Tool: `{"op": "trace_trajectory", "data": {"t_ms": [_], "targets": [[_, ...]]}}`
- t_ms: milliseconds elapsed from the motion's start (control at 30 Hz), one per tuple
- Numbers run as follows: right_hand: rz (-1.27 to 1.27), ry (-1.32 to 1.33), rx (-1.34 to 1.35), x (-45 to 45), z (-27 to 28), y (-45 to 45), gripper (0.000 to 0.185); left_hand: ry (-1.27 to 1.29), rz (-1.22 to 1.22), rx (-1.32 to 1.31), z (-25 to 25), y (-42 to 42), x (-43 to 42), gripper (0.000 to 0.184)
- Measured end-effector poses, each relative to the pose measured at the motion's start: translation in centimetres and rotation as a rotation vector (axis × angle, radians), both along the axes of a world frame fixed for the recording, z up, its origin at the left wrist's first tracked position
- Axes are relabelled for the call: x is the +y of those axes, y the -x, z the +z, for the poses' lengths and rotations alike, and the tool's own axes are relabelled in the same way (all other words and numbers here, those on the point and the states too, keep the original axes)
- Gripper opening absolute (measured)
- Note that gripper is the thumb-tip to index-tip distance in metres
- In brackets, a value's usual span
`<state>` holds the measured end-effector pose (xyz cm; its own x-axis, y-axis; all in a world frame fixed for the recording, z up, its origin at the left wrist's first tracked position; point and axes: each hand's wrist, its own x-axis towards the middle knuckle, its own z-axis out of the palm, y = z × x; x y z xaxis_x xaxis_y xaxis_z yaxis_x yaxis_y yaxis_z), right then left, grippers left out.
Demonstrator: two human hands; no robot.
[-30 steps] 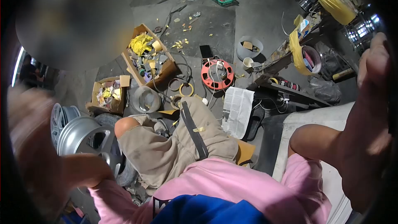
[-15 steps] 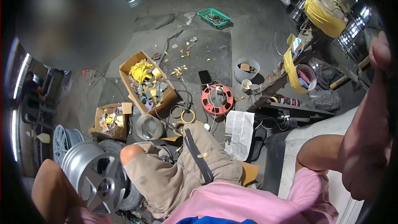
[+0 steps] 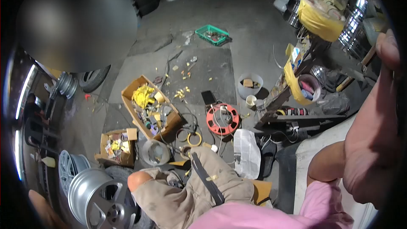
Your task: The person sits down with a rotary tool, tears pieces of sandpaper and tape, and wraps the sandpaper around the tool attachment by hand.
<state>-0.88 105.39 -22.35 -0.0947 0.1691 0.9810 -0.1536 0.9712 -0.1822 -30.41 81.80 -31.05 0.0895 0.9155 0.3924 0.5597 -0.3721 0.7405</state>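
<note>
My right hand is raised very close to the camera at the right edge. One fingertip shows at its upper end, and the dark lens border hides the other fingers. I cannot tell what it holds or touches. A bent arm shows at the lower left; my left hand is out of view. Below lie my beige shorts and pink shirt. Beside my leg stand a silver alloy wheel and a second wheel rim.
Ahead on the floor are a large cardboard box, a smaller box, a clear round container, a red cable reel, a phone, and a green basket. A cluttered rack stands at the right.
The view has tilted and shifted, so the floor items sit lower. The arm at the lower left has sunk towards the corner. My right hand stays raised by the camera.
</note>
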Motion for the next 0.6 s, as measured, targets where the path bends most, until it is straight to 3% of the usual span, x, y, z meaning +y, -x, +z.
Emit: {"op": "trace_trajectory", "data": {"t_ms": [367, 500, 600], "targets": [[-0.059, 0.055, 0.008, -0.1, 0.3, -0.4, 0.052, 0.059, 0.000, -0.015, 1.3, 0.0, -0.4, 0.035], [-0.154, 0.107, -0.002, -0.6, 0.1, -0.4, 0.052, -0.001, -0.105, -0.026, 4.8, 0.8, 0.7, 0.037], [-0.270, 0.140, -0.034, -1.6, -0.1, -1.4, 0.053, -0.064, -0.319, -0.088, 10.0, 1.0, 1.8, 0.038]]}}
